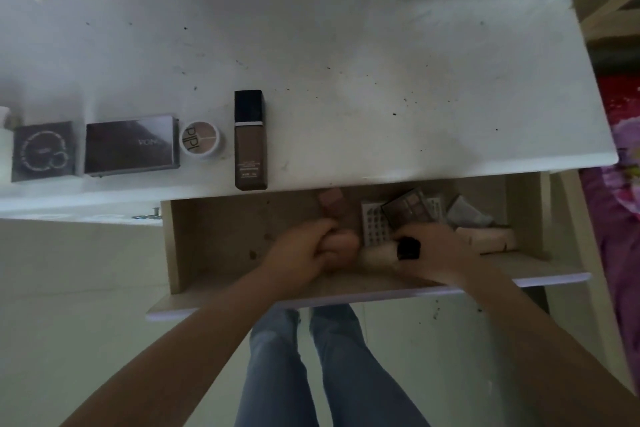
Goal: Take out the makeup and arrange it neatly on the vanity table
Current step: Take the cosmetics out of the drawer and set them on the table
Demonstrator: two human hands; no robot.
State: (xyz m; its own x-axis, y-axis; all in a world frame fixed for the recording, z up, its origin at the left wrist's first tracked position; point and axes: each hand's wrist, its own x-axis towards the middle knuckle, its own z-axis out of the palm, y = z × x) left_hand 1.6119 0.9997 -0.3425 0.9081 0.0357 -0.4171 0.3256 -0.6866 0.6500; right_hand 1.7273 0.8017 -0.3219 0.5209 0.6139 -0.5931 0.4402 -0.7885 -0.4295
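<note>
Lower centre, open drawer (207,236): left hand (304,253) grasps a beige tube (341,244), right hand (433,253) a black-capped bottle (408,248); lifting both risks snagging the palette (408,211).

Dim, soft blur, warped edges

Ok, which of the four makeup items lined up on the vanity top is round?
The small white pot, third from the left, between the rectangular palette and the foundation bottle. The other three, including the square compact, are straight-edged.
</note>
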